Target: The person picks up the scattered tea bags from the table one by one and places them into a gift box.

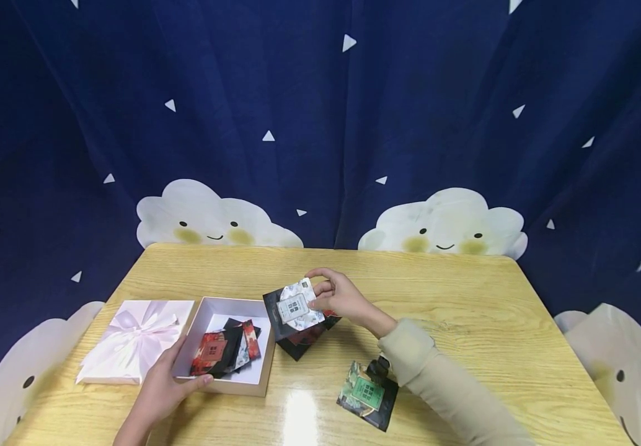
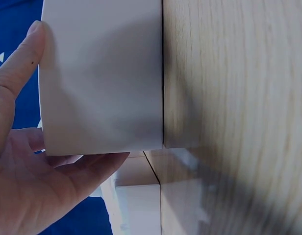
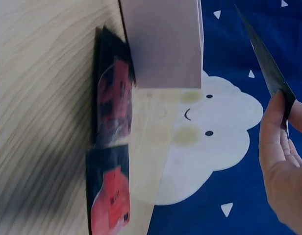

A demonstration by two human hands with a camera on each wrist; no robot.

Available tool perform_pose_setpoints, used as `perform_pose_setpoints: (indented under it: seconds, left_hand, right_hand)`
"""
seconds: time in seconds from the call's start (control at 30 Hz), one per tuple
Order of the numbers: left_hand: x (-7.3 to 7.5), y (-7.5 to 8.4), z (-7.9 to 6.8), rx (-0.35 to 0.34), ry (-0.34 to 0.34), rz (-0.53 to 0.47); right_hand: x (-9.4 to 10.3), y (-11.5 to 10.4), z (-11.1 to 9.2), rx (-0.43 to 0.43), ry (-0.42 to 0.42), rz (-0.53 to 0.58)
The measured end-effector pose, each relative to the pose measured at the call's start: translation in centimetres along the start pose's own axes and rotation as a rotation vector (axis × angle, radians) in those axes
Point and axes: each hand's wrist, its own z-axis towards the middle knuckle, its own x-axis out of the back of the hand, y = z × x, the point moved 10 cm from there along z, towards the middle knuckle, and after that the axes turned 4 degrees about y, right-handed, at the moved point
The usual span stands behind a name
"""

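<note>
My right hand [image 1: 340,301] pinches a flat black-and-white sachet [image 1: 294,308] with a pale label, between thumb and fingers. In the right wrist view this sachet [image 3: 266,61] appears nearly edge-on, raised off the table. Below it lie dark sachets with red prints [image 3: 114,93], partly hidden in the head view. My left hand [image 1: 165,387] holds the near left corner of an uncovered white box [image 1: 267,365], thumb at the front rim and fingers along the left side. Several red, black and white sachets [image 1: 211,351] lie overlapping inside the box.
A white lid [image 1: 131,341] with a ribbon bow lies left of the box. A sachet with a green label [image 1: 367,391] lies near the right forearm, beside a small black object [image 1: 378,368]. A dark blue curtain [image 1: 320,124] hangs behind the wooden table [image 1: 443,310].
</note>
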Motion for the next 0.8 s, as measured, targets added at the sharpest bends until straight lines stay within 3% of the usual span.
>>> perform_pose_setpoints:
  seconds: [0.43, 0.8]
  left_hand:
    - [0.1, 0.3, 0.0, -0.014, 0.021, -0.018]
    - [0.2, 0.3, 0.0, -0.035, 0.037, -0.010]
  right_hand:
    - [-5.6, 0.2, 2.0, -0.031, -0.075, 0.090]
    - [-9.7, 1.5, 3.5, -0.102, -0.043, 0.006]
